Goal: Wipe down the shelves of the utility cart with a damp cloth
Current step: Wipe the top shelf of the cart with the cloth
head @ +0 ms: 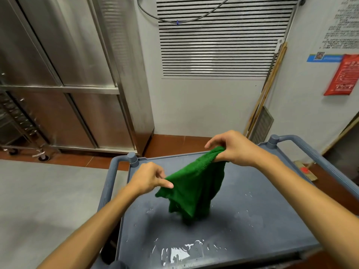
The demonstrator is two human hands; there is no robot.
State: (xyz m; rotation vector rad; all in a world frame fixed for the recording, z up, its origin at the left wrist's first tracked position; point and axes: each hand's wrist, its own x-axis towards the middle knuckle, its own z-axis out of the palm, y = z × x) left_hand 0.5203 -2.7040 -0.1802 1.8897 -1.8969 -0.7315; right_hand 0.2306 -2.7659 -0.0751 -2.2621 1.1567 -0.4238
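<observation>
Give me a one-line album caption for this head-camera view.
Left hand and right hand hold a green cloth up over the utility cart's wet top shelf.

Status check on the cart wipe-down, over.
Left hand and right hand both pinch the green cloth, lifted, low end touching the wet top shelf. Nothing in the way.

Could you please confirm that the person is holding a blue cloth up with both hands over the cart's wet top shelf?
Not quite: the cloth is green, not blue, as the head view shows. The rest holds: the left hand and the right hand both pinch it over the cart's wet top shelf.
</observation>
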